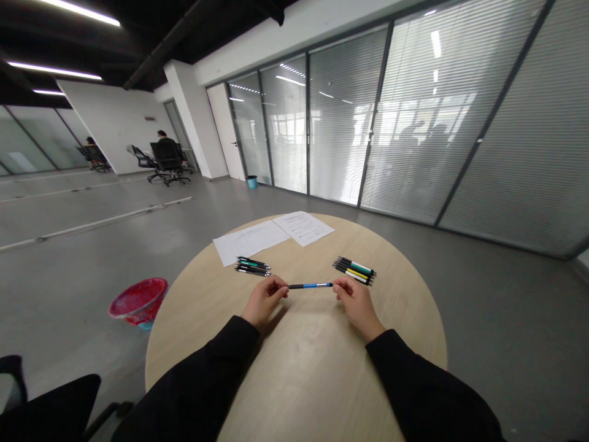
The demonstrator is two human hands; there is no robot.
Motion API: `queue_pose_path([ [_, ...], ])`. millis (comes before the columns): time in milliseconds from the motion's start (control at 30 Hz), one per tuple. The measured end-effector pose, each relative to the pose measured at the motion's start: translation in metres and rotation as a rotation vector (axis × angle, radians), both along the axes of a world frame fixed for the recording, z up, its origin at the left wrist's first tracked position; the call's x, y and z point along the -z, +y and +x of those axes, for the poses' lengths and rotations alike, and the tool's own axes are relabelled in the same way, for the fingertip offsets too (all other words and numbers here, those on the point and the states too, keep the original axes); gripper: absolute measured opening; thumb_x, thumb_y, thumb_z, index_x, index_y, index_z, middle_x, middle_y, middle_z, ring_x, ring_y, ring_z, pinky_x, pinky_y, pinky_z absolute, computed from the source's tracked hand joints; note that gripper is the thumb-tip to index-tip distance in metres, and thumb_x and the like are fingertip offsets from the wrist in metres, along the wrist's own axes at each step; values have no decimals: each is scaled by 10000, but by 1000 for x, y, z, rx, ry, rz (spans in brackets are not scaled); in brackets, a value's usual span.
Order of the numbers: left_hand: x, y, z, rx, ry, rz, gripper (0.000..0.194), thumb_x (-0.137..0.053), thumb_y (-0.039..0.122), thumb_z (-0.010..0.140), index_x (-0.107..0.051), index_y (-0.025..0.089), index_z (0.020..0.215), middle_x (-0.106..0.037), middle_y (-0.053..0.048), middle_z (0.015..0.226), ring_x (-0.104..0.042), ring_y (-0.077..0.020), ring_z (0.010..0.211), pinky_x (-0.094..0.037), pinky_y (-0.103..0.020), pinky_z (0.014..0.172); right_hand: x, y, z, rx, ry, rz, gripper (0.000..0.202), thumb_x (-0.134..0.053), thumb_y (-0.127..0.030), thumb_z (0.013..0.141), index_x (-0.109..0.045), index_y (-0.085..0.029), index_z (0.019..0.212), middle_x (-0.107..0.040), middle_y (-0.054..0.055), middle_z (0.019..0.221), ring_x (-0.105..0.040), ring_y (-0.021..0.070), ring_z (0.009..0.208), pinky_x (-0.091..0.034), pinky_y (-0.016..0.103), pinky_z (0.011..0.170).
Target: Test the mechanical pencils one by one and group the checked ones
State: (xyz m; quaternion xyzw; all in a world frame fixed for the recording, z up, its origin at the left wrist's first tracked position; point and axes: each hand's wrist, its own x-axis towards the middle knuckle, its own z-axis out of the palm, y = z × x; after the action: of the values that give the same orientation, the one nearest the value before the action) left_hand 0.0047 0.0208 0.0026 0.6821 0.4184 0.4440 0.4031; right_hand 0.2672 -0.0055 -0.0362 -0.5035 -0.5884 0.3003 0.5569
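Observation:
A blue and black pen (pixel 316 285) is stretched level between my two hands above the round wooden table (pixel 304 368). My left hand (pixel 268 299) pinches its black end. The other end is pinched by the fingertips of my right hand (pixel 356 302). Just beyond my left hand lies a group of several pens (pixel 252 266), black with some green. A second group of pens (pixel 354 271), with white, green and yellow barrels, rests beyond my right hand.
Two printed paper sheets (pixel 251 240) (pixel 304 228) lie near the table's far edge. A red basket (pixel 140 301) stands on the floor to the left, and a black chair (pixel 55 405) is at lower left. Farther back, a person (pixel 162 135) sits by office chairs. Glass partitions (pixel 340 123) line the right.

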Motion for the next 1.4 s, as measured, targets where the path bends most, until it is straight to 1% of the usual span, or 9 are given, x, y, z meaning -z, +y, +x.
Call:
queue_pose_path([
  [267,1,1,-1,-2,4,3,210,-691,356,799,-615,167,749,-638,-5,672,-591,-148,644,-462,-269,635,2,0,1,2,-11,5,229,-604,-394,853,-669,-173,852,-632,30,698,-571,175,611,-460,283,577],
  [500,2,2,-1,-3,2,12,210,-693,358,796,-624,165,750,-647,-12,671,-596,-152,639,-470,-273,632,1,1,1,1,-6,1,258,-607,-428,847,-674,-179,839,-629,20,672,-573,171,596,-458,278,564],
  [667,3,2,-1,-7,4,2,202,-691,351,797,-621,166,754,-642,-10,673,-592,-151,641,-464,-270,635,1,0,1,-2,-1,9,242,-611,-410,853,-676,-178,836,-631,18,676,-578,165,597,-462,273,566],
  [933,0,1,0,4,-4,-11,202,-691,344,798,-616,163,749,-633,-3,669,-588,-144,636,-462,-267,634,-2,-2,1,-9,-10,-1,238,-603,-406,861,-670,-181,822,-618,13,666,-581,168,599,-462,273,573],
  [1067,1,2,-1,8,-4,-6,190,-691,329,800,-615,162,751,-632,1,667,-586,-141,639,-459,-263,636,-2,-2,0,-8,-10,-2,236,-598,-403,865,-660,-183,810,-613,9,663,-572,164,594,-450,268,569],
  [1400,1,2,-1,-5,21,-4,194,-678,340,801,-613,161,763,-643,-6,673,-589,-147,642,-458,-266,633,3,1,1,-12,-23,-5,257,-588,-421,882,-642,-185,794,-616,18,680,-570,165,600,-441,267,568],
])
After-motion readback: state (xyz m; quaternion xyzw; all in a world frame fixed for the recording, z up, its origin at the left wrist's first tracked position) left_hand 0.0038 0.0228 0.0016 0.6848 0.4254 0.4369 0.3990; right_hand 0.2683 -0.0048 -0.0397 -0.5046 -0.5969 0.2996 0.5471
